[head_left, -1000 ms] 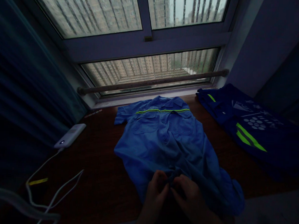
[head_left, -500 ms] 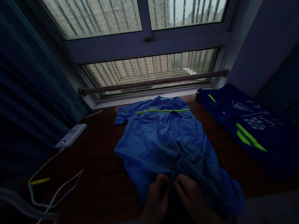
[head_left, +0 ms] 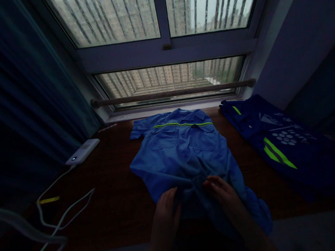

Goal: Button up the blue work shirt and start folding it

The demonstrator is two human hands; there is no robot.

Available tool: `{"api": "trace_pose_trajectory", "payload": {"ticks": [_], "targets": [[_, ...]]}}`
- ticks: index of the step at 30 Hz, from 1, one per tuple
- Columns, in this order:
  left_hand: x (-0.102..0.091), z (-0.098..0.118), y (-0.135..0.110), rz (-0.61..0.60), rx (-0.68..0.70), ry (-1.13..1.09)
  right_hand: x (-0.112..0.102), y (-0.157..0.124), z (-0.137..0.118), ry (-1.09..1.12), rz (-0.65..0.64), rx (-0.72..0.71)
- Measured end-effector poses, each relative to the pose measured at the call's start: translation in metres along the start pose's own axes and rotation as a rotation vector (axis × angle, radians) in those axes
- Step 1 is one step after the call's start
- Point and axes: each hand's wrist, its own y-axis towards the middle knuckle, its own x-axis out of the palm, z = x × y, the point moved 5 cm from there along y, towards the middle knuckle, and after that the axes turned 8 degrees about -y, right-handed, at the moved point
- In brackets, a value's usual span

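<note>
A light blue short-sleeved work shirt (head_left: 180, 151) with a yellow-green reflective stripe lies front-up on the dark wooden surface (head_left: 112, 196), collar toward the window. My left hand (head_left: 165, 217) rests on the shirt's near hem, fingers together and laid flat on the cloth. My right hand (head_left: 221, 191) sits a little farther up the front placket, fingers stretched forward onto the fabric. The lower right part of the shirt is rumpled beside my right forearm.
A stack of folded dark blue garments (head_left: 276, 144) with reflective stripes lies at the right. A white power bank (head_left: 82, 152) with white cables (head_left: 60, 217) sits at the left. A wooden rod (head_left: 171, 92) runs along the window sill; a dark curtain (head_left: 28, 98) hangs at left.
Both hands were pinched together on the shirt's lower front. They have now parted and moved up the shirt, fingers laid out on the cloth. The view shifted slightly right.
</note>
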Motion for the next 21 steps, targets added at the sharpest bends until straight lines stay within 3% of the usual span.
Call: {"api": "trace_pose_trajectory", "payload": {"ticks": [3, 7, 10, 13, 17, 21], "targets": [[-0.017, -0.024, 0.000, 0.014, -0.033, 0.185, -0.016, -0.015, -0.014, -0.476, -0.020, -0.133], [-0.029, -0.047, -0.002, -0.126, -0.065, 0.308, -0.039, -0.026, -0.015, -1.104, 0.015, -0.331], [-0.026, -0.053, -0.004, -0.210, -0.077, 0.351, -0.055, -0.010, -0.009, -1.328, -0.045, -0.398], [-0.026, -0.051, -0.001, -0.209, -0.091, 0.337, -0.077, 0.024, -0.015, -1.426, -0.057, -0.474], [-0.049, -0.048, 0.006, -0.039, -0.118, 0.223, -0.111, 0.065, -0.040, -1.482, 0.067, -0.508], [-0.092, -0.055, -0.002, 0.326, -0.248, -0.016, -0.124, 0.056, -0.060, -1.452, 0.188, -0.461]]}}
